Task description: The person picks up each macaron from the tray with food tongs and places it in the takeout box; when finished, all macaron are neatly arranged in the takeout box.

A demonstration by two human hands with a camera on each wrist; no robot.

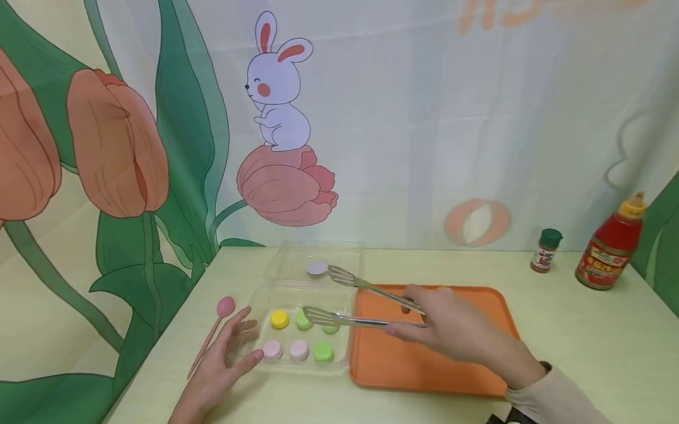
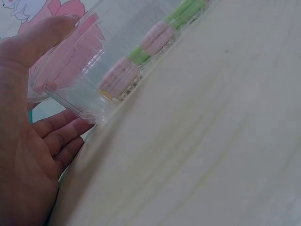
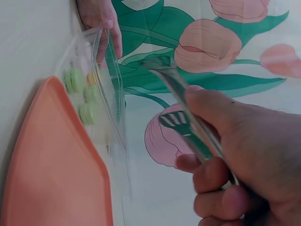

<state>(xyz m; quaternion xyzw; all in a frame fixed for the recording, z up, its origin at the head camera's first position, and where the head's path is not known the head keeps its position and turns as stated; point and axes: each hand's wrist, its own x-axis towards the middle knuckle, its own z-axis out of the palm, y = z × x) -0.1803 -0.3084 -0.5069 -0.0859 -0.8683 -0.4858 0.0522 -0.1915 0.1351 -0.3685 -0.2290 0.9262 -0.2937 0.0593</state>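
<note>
My right hand (image 1: pixel 458 324) grips metal tongs (image 1: pixel 381 324) with slotted ends. The tongs' arms are spread apart, with nothing visible between the tips. One tip hangs over the clear plastic box (image 1: pixel 256 304), the other near its hinged lid. Inside the box sit several macarons: a yellow one (image 1: pixel 279 319), pink ones (image 1: pixel 272 350) and green ones (image 1: pixel 323 352). At the box's left side is my left hand (image 1: pixel 212 369), thumb near the front corner. In the left wrist view its fingers (image 2: pixel 61 134) lie loosely against the box wall, gripping nothing.
An orange tray (image 1: pixel 392 368) lies right of the box, under my right hand. A pink spoon (image 1: pixel 211 334) rests left of the left hand. The open clear lid (image 1: pixel 341 253) bears a pale oval. Farther right stand a green-capped jar (image 1: pixel 545 252) and a red sauce bottle (image 1: pixel 608 247).
</note>
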